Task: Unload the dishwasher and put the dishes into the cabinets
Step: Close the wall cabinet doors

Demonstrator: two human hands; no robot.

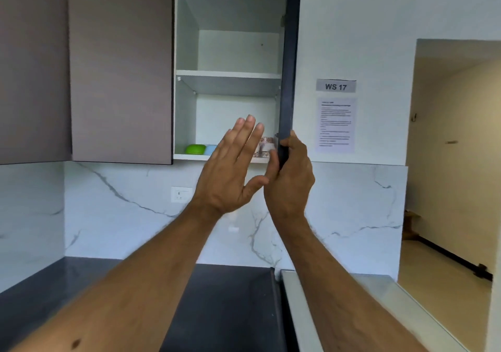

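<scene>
An upper cabinet (187,53) stands open, its dark door (290,53) swung out edge-on toward me. My right hand (291,178) grips the door's lower edge. My left hand (233,170) is raised flat in front of the lower shelf (189,157), fingers apart, holding nothing. On that shelf sit a green bowl (195,149), a light blue bowl (211,149) and a patterned mug (264,147), partly hidden behind my left hand. The upper shelf (227,74) is bare.
Closed brown cabinet doors (122,67) fill the left. A marble backsplash with a wall socket (181,194) runs below. A dark countertop (230,311) lies underneath. Paper signs (336,124) hang on the right wall beside a doorway (455,162).
</scene>
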